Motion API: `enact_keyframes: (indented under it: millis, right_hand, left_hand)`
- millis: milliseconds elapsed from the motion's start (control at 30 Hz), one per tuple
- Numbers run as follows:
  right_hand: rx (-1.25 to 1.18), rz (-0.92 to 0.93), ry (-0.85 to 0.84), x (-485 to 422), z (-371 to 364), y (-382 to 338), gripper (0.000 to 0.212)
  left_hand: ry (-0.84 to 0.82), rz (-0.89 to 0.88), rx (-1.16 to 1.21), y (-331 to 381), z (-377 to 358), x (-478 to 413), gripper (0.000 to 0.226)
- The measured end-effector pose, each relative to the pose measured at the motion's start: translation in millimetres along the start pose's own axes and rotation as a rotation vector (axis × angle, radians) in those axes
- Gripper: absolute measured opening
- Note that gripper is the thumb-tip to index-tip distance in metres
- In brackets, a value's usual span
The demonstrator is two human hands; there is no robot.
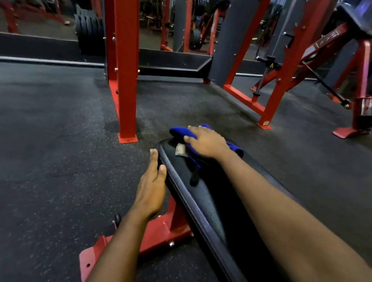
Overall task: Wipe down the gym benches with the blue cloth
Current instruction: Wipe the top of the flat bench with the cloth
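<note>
A black padded gym bench [209, 207] on a red frame runs from the lower right toward the middle. The blue cloth [181, 131] lies on the bench's far end, with a small pale tag showing at its near edge. My right hand [206, 142] presses flat on the cloth, fingers spread. My left hand [151, 188] is held flat with straight fingers against the bench's left edge and holds nothing.
A red rack upright [124, 59] stands on the rubber floor just left of the bench's far end. More red machine frames [283, 83] stand behind and to the right. Stacked black weight plates [89, 27] sit at the back left.
</note>
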State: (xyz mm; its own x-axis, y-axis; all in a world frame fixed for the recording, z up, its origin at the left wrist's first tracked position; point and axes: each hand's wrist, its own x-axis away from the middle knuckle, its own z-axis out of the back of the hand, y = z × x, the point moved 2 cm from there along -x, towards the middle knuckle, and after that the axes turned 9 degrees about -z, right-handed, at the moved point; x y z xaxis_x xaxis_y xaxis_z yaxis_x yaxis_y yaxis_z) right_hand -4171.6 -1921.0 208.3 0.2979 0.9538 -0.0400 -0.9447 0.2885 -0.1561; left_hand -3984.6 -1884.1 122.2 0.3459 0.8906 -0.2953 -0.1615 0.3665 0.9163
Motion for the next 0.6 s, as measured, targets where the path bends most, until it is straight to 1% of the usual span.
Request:
enact_keyframes:
  millis: [67, 100, 133, 200, 267, 300, 367, 433, 533, 600]
  right_hand:
    - [-0.050, 0.116, -0.025, 18.3, -5.4, 7.7, 0.055]
    - [-0.068, 0.125, -0.019, 24.2, -6.3, 16.0, 0.055]
    - [-0.078, 0.099, -0.027, 22.4, -5.2, 21.6, 0.056]
    - [-0.063, -0.033, -0.016, 8.5, -2.4, 25.8, 0.057]
    - [-0.031, -0.142, -0.011, -10.3, -2.8, 9.7, 0.057]
    - [-0.016, -0.138, -0.014, -13.7, -2.8, -5.5, 0.054]
    - [-0.015, -0.031, -0.026, -7.0, -6.2, -34.0, 0.049]
    - [-0.025, 0.115, -0.040, 20.3, -10.7, -44.7, 0.052]
    - [-0.002, 0.289, -0.013, 92.2, -11.7, -27.5, 0.054]
    - [-0.012, 0.326, -0.028, 124.9, -10.8, -13.7, 0.054]
  left_hand:
    - [0.006, 0.007, 0.053, 0.5, 6.4, -2.8, 0.052]
    - [0.011, -0.002, 0.066, -0.1, 9.2, -2.4, 0.050]
    - [0.023, -0.016, 0.070, -0.6, 15.6, -1.8, 0.049]
    - [0.045, -0.039, 0.083, -1.1, 25.8, 5.2, 0.047]
    - [0.072, -0.048, 0.090, -2.2, 35.4, 15.7, 0.045]
    - [0.090, -0.050, 0.087, -1.9, 40.9, 20.5, 0.044]
    - [0.150, -0.043, 0.078, -2.4, 48.8, 24.3, 0.044]
    - [0.221, -0.033, 0.103, -2.6, 51.3, 20.9, 0.043]
    - [0.265, -0.024, 0.115, 2.8, 44.3, 15.0, 0.042]
    - [0.243, -0.028, 0.117, 7.3, 36.7, 11.7, 0.041]
